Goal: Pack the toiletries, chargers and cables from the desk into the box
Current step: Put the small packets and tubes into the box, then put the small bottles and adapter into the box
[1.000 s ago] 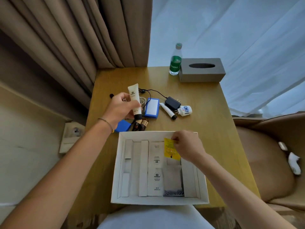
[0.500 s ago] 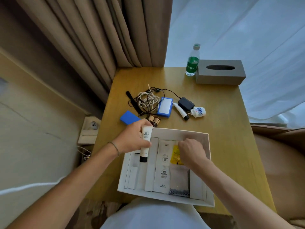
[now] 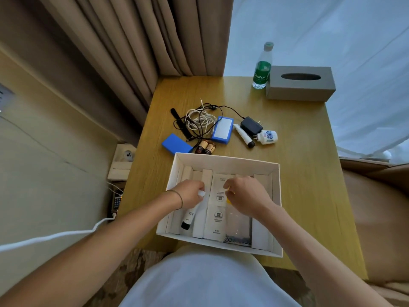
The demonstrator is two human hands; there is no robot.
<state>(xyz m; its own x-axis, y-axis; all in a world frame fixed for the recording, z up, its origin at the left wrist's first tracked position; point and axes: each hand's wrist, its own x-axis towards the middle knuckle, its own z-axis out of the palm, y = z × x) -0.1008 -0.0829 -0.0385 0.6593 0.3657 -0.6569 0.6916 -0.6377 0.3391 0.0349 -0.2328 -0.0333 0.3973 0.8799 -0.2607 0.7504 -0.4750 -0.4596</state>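
Observation:
A white divided box [image 3: 225, 160] sits at the desk's near edge. My left hand [image 3: 190, 193] is inside its left part, shut on a white tube with a black cap [image 3: 189, 217] that lies along a slot. My right hand [image 3: 245, 197] rests in the box's middle, fingers pinched on a yellow sachet [image 3: 228, 200] that is mostly hidden. White packets [image 3: 218, 220] lie in the box. Behind the box lie tangled cables [image 3: 200, 121], two blue cases [image 3: 222, 130] [image 3: 176, 144], two batteries [image 3: 205, 148], a black charger [image 3: 251, 127], a small tube [image 3: 243, 135] and a white plug-in device [image 3: 267, 136].
A green-labelled water bottle [image 3: 262, 67] and a grey tissue box [image 3: 299, 83] stand at the desk's far right. Curtains hang behind the desk. A wall socket [image 3: 124, 159] and a white cable [image 3: 55, 234] are to the left; a tan chair [image 3: 376, 207] is to the right.
My left hand carried the white tube from above the desk items down into the box's left slot. My right hand lowered the yellow sachet deeper into the box.

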